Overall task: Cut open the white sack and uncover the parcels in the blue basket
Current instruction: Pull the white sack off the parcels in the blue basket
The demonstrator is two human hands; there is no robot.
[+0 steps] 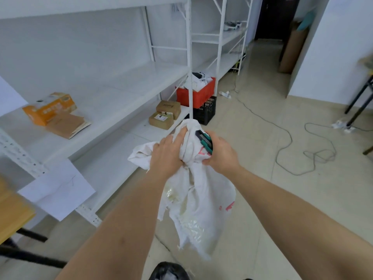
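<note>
White metal shelving point(125, 81) lines the pale left wall, above a glossy beige tiled floor point(262, 138) where a grey cable point(286, 142) loops. A dark doorway point(276, 17) opens at the far end, beside a white wall point(327, 57). Light is soft and even.

Parcel storeroom: white metal shelving point(113, 91), cardboard parcels point(165, 114), stacked crates point(198, 98), tiled floor point(262, 150).

sack point(197, 199) content: hidden by cloth
knife point(204, 141) blade: hidden behind sack
red crate point(194, 94) content: too small to tell
table point(12, 209): cut off at left edge
</note>
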